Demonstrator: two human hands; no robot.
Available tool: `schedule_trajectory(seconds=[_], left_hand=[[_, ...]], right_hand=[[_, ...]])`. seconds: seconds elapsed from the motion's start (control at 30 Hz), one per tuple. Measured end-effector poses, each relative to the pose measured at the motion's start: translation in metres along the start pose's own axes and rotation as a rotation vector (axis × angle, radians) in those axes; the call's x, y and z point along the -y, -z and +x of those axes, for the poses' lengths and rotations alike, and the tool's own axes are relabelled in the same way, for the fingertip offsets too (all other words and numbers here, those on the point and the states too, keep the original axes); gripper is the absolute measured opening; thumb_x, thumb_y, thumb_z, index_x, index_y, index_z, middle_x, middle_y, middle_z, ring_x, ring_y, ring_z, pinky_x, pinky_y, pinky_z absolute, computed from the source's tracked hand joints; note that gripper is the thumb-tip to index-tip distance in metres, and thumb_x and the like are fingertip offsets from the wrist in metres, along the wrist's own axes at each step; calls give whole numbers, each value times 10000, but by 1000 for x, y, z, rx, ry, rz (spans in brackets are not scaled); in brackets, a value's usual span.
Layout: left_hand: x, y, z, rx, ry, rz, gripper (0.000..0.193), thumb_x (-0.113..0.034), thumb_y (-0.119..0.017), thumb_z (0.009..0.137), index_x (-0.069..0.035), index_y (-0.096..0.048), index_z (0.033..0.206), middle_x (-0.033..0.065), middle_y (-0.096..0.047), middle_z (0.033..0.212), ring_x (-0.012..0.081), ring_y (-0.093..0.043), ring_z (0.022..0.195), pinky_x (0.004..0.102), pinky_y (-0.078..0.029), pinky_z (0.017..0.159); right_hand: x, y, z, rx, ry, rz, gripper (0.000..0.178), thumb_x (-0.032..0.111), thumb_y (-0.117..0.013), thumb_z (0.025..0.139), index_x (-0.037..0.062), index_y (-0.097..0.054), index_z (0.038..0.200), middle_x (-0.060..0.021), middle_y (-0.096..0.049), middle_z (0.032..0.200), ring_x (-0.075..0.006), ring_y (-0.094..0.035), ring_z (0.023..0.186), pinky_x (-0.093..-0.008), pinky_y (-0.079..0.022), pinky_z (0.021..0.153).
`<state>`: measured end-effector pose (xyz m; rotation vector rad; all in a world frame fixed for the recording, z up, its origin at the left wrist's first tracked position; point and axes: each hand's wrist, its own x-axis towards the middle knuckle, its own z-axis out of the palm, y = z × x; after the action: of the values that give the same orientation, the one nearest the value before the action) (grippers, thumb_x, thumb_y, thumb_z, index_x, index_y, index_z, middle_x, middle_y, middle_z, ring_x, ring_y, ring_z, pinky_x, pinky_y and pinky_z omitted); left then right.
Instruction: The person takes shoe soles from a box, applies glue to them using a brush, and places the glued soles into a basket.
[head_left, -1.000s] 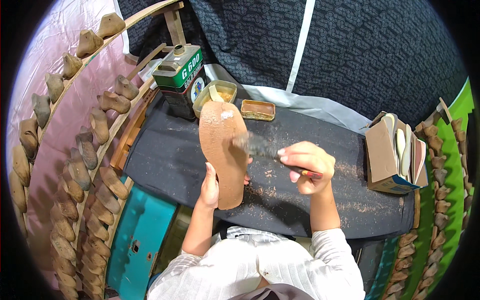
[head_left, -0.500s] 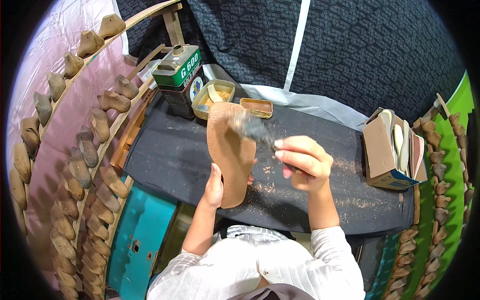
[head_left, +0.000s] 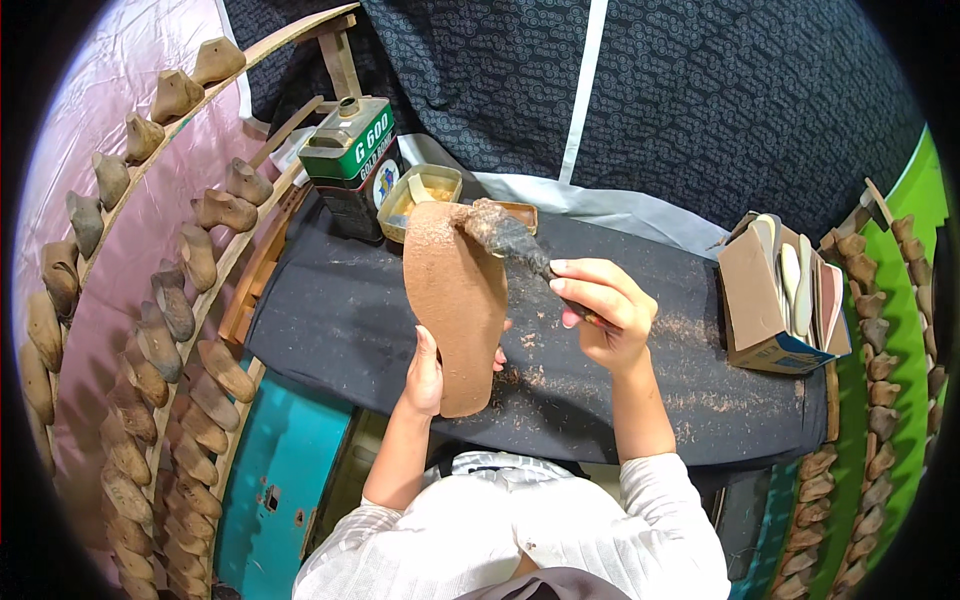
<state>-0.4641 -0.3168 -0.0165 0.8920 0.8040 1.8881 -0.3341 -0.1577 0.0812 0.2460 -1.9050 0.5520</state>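
My left hand (head_left: 425,372) grips a brown shoe sole (head_left: 455,310) near its narrower lower end, thumb on the left edge and fingertips showing at the right edge. The sole stands nearly upright above the table, its broad face toward me. In my right hand (head_left: 608,312) is a dark-handled brush (head_left: 505,240), pinched by its handle. The clumped, brown-stained brush head touches the sole's upper right part. A rough, wet-looking patch shows along the sole's top end. Behind the sole, partly hidden, are a plastic tub (head_left: 452,178) with yellowish contents and a small shallow tray (head_left: 525,213).
A green and black metal can (head_left: 352,170) stands at the table's back left. On the right is a cardboard box (head_left: 757,290) of sole-shaped pieces. Brown crumbs lie on the dark table cloth (head_left: 640,250). Racks of wooden shoe lasts (head_left: 160,340) flank both sides.
The brush has gone from a blurred stroke across the sole's upper face to rest near its top right edge. The sole has shifted slightly left, still in my left hand.
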Motion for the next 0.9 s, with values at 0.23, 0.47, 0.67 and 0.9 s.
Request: schedule_trajectory(seconds=[0.23, 0.47, 0.67, 0.9], left_hand=[[2, 6, -4, -40, 7, -37, 787, -621, -154, 911, 26, -356, 1312, 237, -510, 1209, 237, -607, 878, 345, -519, 765], [2, -1, -1, -2, 6, -100, 778, -614, -140, 916, 19, -369, 1305, 235, -522, 1192, 242, -607, 877, 349, -517, 770], [2, 15, 1, -91, 11, -84, 768, -607, -126, 923, 9, -369, 1310, 230, -523, 1198, 240, -606, 866, 351, -509, 775], [-2, -1, 4, -47, 23, -122, 760, -607, -127, 924, 3, -376, 1303, 216, -525, 1214, 230, -602, 868, 358, -502, 783]], right_hand=[[0, 18, -7, 64, 22, 77, 197, 83, -703, 685, -15, -659, 849, -145, -659, 811, -255, -656, 708, -309, -525, 618], [0, 10, 0, -11, 60, 10, 254, 28, -718, 654, 7, -664, 901, -134, -661, 921, -255, -653, 776, -319, -542, 648], [4, 9, -13, 127, 73, 86, 269, 15, -714, 617, 0, -668, 881, -137, -663, 863, -265, -655, 745, -317, -539, 659], [1, 4, -5, 2, 37, 43, 279, 8, -715, 601, 7, -671, 876, -136, -667, 885, -261, -656, 770, -318, -542, 667]])
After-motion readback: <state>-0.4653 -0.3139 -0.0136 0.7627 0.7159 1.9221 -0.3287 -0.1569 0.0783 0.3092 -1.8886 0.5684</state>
